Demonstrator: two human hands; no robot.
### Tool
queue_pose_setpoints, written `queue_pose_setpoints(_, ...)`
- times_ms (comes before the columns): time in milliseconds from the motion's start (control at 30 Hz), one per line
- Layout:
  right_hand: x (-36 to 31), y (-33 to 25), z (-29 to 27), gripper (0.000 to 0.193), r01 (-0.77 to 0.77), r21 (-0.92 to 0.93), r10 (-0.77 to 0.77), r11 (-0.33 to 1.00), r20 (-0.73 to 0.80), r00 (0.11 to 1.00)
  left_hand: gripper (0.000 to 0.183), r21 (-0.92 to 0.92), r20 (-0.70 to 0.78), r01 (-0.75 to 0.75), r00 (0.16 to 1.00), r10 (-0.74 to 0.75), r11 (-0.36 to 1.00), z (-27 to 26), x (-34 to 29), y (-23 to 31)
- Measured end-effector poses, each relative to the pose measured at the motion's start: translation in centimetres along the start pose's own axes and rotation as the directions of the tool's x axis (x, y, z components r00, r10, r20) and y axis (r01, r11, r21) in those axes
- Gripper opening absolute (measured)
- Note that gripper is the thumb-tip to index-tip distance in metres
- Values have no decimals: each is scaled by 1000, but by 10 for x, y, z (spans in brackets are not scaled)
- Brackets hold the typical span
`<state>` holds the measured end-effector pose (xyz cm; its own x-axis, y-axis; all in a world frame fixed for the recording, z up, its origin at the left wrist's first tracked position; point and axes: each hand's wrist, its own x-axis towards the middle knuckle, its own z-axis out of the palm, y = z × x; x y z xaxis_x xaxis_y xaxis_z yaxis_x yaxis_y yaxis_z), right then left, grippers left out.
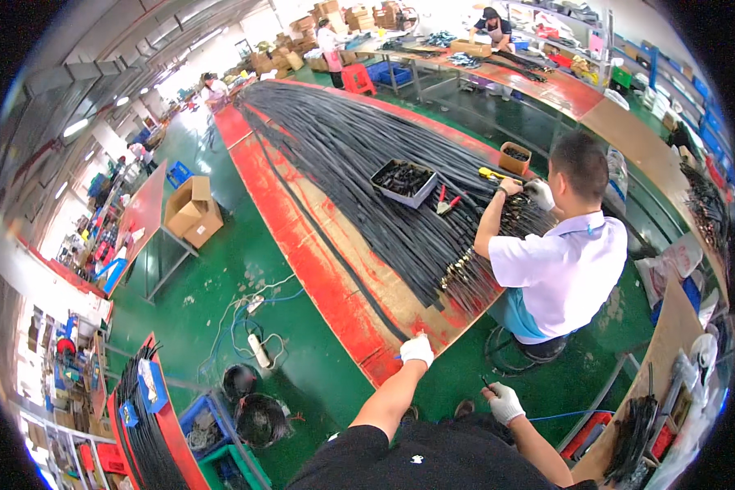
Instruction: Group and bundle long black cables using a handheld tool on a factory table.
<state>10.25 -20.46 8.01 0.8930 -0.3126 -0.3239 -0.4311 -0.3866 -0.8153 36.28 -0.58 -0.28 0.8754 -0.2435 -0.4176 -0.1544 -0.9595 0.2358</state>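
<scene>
My left hand (pixel 417 349), in a white glove, is closed at the near end of the long red table (pixel 335 314). A single black cable (pixel 335 251) runs down the table to its fingers, and a small blue tip shows beside them. What the fingers grip is too small to make out. Off the table edge, my right hand (pixel 506 403), gloved with bare fingertips, is closed round a small, thin dark object (pixel 485 380). A thick spread of black cables (pixel 359 155) covers most of the tabletop, with bared metallic ends towards me.
A seated co-worker (pixel 559 245) handles cable ends at the table's right side. A grey bin (pixel 403 181), red-handled pliers (pixel 447 201) and a cardboard box (pixel 514 158) lie on the cables. On the green floor stand a power strip (pixel 259 349), cords and black baskets (pixel 261 419).
</scene>
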Motion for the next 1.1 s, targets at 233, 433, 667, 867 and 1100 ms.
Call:
queue_pose_setpoints(233,-10,-17,2,31,-62,-5,63,998,23,998,56,-65,-47,68,996,-71,996,-21,1,-23)
queue_pose_setpoints(433,-10,8,7,30,-48,-25,47,999,-51,998,40,-124,-132,84,986,-100,989,-101,-44,-55)
queue_pose_setpoints(667,3,10,38,33,-23,-34,24,999,33,999,56,-4,38,35,999,-35,999,-60,-111,-67)
queue_pose_setpoints(867,7,12,22,39,-63,-39,65,997,46,997,71,-103,65,198,979,-192,975,-73,-117,-92)
queue_pose_setpoints(1100,6,24,34,28,-22,-14,23,1000,49,999,70,-123,43,160,987,-156,979,-76,-131,-90)
